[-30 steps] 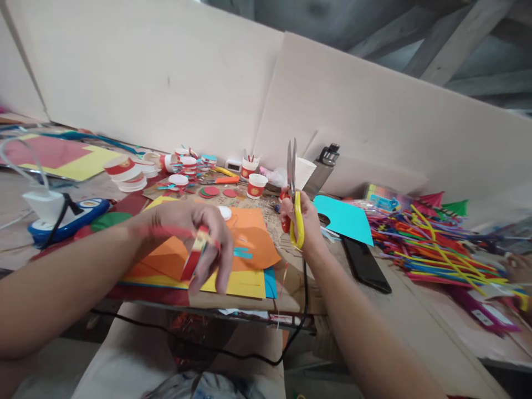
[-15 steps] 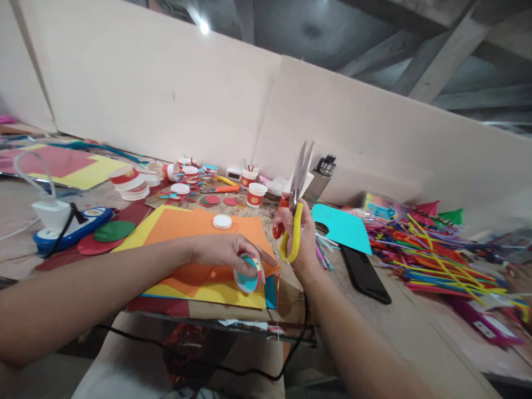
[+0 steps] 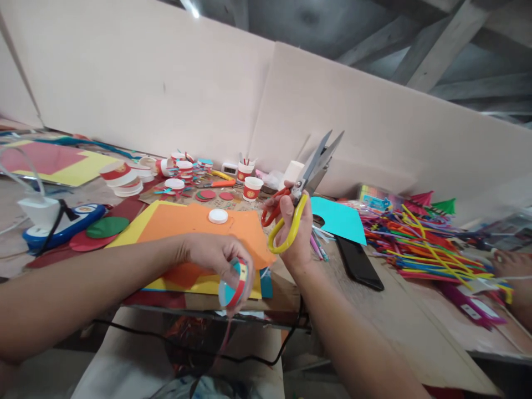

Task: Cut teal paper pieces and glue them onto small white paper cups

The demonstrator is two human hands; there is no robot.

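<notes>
My left hand (image 3: pixel 214 256) grips a short round piece of paper cup (image 3: pixel 233 284), with a turquoise disc inside and a red and yellow band around it. A thin, blurred strip hangs below the piece, over the table's front edge. Raised over the table, my right hand (image 3: pixel 299 238) holds scissors (image 3: pixel 306 188) with one yellow and one red handle. Their blades are parted and point up and to the right. Orange paper (image 3: pixel 187 227) lies under my left forearm on yellow paper (image 3: pixel 155 280). A white lid (image 3: pixel 218 216) rests on the orange sheet.
Red-and-white paper cups (image 3: pixel 252 189) and cut discs stand and lie at the back. On the right are turquoise paper (image 3: pixel 338 219), a black phone (image 3: pixel 358 263), pipe cleaners (image 3: pixel 432 249) and another person's hand (image 3: pixel 513 271). A blue power strip (image 3: pixel 62 224) sits left.
My left hand has moved down and left with the cup piece, turning it so its banded side shows more. The scissors in my right hand have tilted to the right.
</notes>
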